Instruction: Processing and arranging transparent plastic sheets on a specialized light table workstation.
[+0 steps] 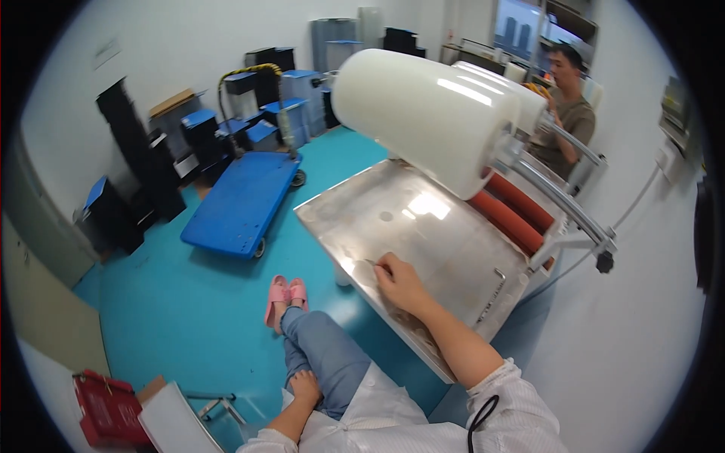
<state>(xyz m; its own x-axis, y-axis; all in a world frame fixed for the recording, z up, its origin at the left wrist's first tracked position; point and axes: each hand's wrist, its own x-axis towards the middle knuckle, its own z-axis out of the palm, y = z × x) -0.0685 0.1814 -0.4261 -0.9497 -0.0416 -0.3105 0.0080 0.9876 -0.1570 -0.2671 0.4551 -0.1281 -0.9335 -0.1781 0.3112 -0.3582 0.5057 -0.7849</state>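
My right hand (400,282) rests near the front left edge of a shiny metal table (385,192), its fingers curled together. Whatever they may hold is too small to make out. Lying on my thigh is my left hand (305,386), fingers stretched over the blue jeans (325,347) and nothing in it. Beyond the table a large roll of whitish film (423,113) hangs on a metal bar above red rollers (507,215). A small L-shaped metal piece (499,281) lies toward the table's right side.
A blue platform trolley (245,200) stands on the turquoise floor at the left. Behind it are several black and clear stacks (200,136) along the wall. A co-worker (568,106) sits behind the rollers. A red bag (109,408) lies at the lower left beside a white seat (175,423).
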